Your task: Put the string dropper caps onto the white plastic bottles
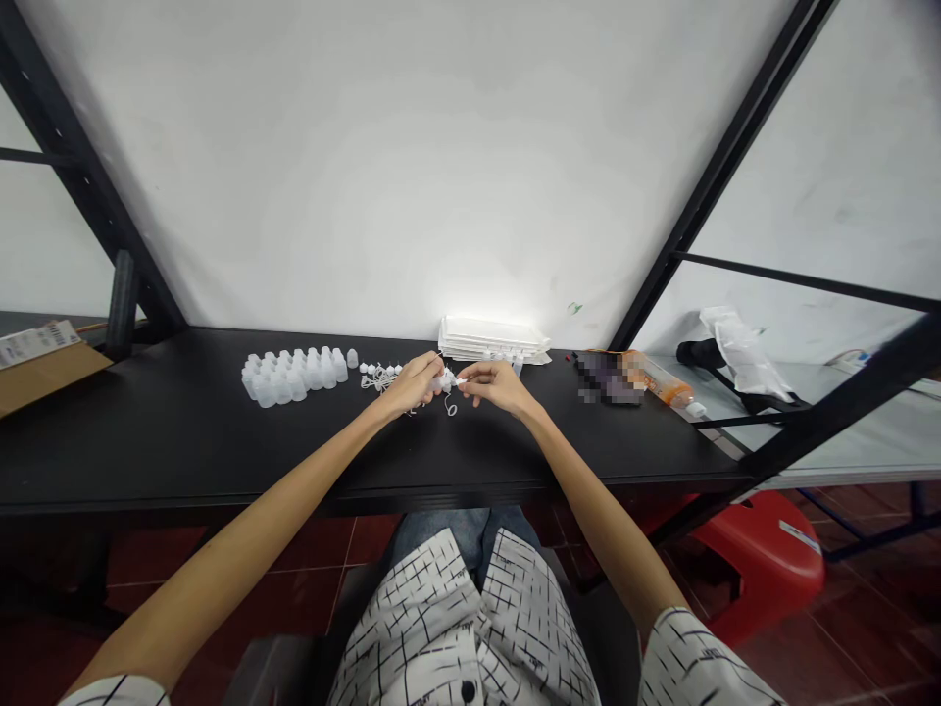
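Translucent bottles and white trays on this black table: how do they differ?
The translucent plastic bottles are many small pieces grouped toward the left; the white trays form one stack further right. The bottles look milky, the trays solid, each tray wider than a bottle. Both rest on the black table.

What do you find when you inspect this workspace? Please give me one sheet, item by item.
Surface: black tabletop.
Job's things: translucent white plastic bottles, small white caps.
Clutter: stack of white trays, orange-and-clear packet, brown cardboard box.
Hands: left hand and right hand pinch one small white plastic piece.
Cables: thin white cord loops beside the hands.
Surroundings: red plastic stool, dark red floor tiles, black metal frame.
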Action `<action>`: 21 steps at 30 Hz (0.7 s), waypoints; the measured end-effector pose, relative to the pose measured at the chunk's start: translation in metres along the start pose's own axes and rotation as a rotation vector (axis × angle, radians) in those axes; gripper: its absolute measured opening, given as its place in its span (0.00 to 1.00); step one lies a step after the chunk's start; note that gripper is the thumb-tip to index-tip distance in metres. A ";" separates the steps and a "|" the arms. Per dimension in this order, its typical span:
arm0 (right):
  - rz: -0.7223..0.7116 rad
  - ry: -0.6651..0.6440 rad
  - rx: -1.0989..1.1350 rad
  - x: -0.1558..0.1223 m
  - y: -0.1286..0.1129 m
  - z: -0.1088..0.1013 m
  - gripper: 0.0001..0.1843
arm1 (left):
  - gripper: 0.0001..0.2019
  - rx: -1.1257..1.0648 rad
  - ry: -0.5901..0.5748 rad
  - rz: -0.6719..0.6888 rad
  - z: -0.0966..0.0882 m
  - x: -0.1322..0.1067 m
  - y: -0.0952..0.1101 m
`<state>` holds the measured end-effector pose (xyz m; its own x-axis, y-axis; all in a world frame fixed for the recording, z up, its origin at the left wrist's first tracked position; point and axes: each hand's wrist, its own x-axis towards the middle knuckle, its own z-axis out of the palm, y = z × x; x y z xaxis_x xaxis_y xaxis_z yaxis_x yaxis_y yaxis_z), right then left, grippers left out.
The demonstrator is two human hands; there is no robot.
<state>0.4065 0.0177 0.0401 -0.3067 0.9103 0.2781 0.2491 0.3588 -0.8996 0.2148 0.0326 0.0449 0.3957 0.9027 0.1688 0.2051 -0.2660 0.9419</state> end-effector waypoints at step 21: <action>0.013 -0.076 0.117 -0.002 0.003 0.009 0.22 | 0.13 0.374 0.028 0.175 0.006 -0.002 -0.009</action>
<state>0.3997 0.0153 0.0344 -0.3740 0.8949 0.2434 0.1462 0.3161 -0.9374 0.2178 0.0308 0.0346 0.4298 0.8405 0.3298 0.4502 -0.5161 0.7286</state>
